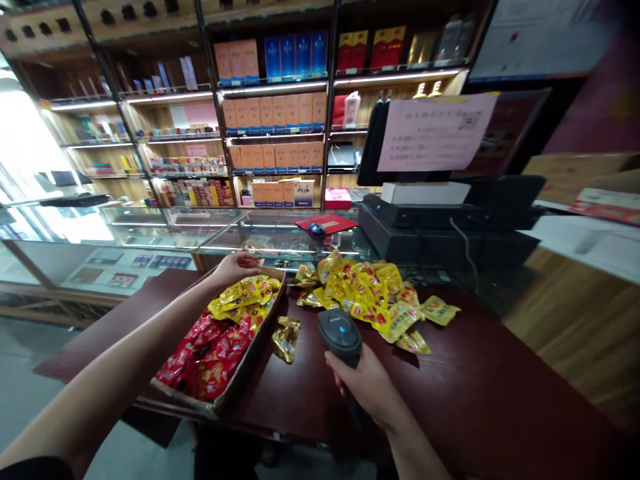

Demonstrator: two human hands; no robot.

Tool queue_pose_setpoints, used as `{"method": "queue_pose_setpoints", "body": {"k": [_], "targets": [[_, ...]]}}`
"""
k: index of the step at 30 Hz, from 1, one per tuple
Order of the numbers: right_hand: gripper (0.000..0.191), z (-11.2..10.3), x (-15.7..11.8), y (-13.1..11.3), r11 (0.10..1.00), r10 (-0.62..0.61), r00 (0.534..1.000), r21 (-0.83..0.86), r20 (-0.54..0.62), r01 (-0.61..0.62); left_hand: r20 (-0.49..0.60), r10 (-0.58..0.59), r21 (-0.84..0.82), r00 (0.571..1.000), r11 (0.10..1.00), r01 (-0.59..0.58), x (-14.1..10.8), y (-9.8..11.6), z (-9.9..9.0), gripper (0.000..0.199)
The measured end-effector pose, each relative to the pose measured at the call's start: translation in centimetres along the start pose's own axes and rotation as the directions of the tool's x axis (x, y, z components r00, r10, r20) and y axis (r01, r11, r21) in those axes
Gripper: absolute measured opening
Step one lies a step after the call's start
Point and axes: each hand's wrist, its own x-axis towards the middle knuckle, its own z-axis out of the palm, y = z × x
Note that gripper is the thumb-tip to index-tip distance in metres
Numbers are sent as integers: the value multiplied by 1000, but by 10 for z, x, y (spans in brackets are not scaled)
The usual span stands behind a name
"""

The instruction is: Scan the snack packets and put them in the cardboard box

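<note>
in the right hand (367, 383) a black scanner (340, 332) was gripped; from it, a gold packet (287, 340) was seen at nine o'clock, yellow packets (363, 287) at one, the left hand (237, 267) at ten by a box's (237, 363) far end, whether holding anything could not be told.

White glare left; shelves (275, 88) strip-lit; sign (435, 137) text blurred, seemingly unreadable.

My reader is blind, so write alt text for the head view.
The right hand grips a dark handheld scanner above a dark red table, while the left hand is at the far end of a box of red and yellow packets. Beyond the scanner lies a yellow packet pile; stocked shelves stand behind.
</note>
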Motion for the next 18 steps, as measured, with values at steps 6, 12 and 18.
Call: {"method": "queue_pose_setpoints", "body": {"k": [6,12,18], "targets": [[32,-32,-7,5,1000,-6,998,25,-70,7,230,71,-82,971,995,-53,9,10,102,60],[32,-72,-17,19,999,-22,983,20,-183,26,409,185,-11,894,980,-197,8,24,204,44],[32,-106,-30,28,999,32,949,7,-314,-32,531,391,332,752,720,-609,-12,45,268,41]]}}
